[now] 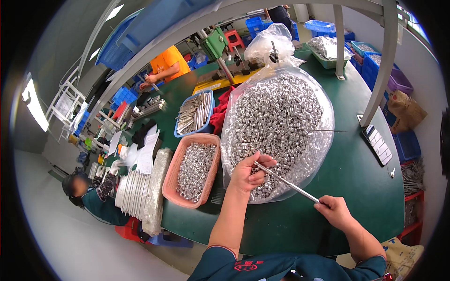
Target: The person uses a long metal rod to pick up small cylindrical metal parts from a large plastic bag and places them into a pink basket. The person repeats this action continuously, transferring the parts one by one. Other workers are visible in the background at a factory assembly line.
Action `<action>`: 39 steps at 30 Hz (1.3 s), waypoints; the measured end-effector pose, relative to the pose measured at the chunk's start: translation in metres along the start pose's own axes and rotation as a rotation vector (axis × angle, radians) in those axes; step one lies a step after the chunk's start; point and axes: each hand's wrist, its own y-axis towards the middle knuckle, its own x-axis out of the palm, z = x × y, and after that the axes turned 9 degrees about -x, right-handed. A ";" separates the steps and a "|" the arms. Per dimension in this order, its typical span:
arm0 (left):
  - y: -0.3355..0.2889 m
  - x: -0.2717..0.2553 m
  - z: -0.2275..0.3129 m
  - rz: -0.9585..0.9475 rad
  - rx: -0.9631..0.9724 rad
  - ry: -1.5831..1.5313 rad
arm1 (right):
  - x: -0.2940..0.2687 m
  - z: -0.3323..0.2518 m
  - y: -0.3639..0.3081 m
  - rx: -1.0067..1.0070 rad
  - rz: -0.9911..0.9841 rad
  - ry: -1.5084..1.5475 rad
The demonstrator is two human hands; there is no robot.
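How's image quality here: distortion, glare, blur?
Head view: strong fisheye, the green table edge bows and the corners go black; head view: the wall-side light at far left is blown out; head view: metal sleeves show scattered bright glints; head view: left hand, right hand and rod look reasonably sharp.

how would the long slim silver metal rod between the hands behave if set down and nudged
The long slim silver metal rod is probably stiff, running straight from the right hand to the left hand. It looks round, so it may roll on the green tabletop. Its shiny surface could feel slippery.
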 end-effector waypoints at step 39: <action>-0.006 0.025 0.007 0.376 0.483 -0.374 | 0.007 0.014 0.001 0.112 -0.074 0.212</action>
